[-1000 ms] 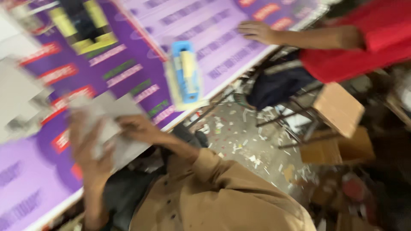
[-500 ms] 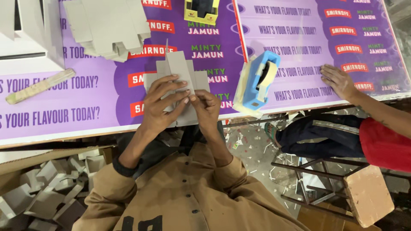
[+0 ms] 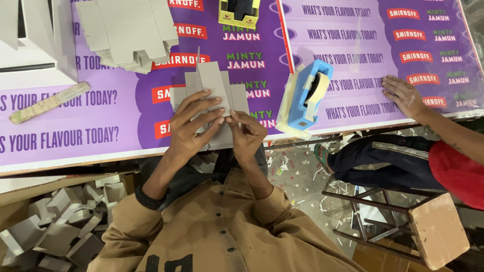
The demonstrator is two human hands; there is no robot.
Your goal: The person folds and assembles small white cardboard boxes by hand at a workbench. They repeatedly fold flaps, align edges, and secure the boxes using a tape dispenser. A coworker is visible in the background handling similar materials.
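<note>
Head view: both hands grip a grey die-cut cardboard blank (image 3: 214,93) at the table's (image 3: 75,146) near edge. Left hand (image 3: 194,121) clamps its middle; right hand (image 3: 247,133) pinches its lower right corner.

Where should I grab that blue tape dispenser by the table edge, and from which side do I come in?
Take the blue tape dispenser across its long flat side walls, near the middle of the body, coming from above. It lies lengthwise toward the table's near edge, its open top showing the roll, so the sides are likely the firmest parallel faces. Approach from its left; another person's hand rests on its right.
</note>
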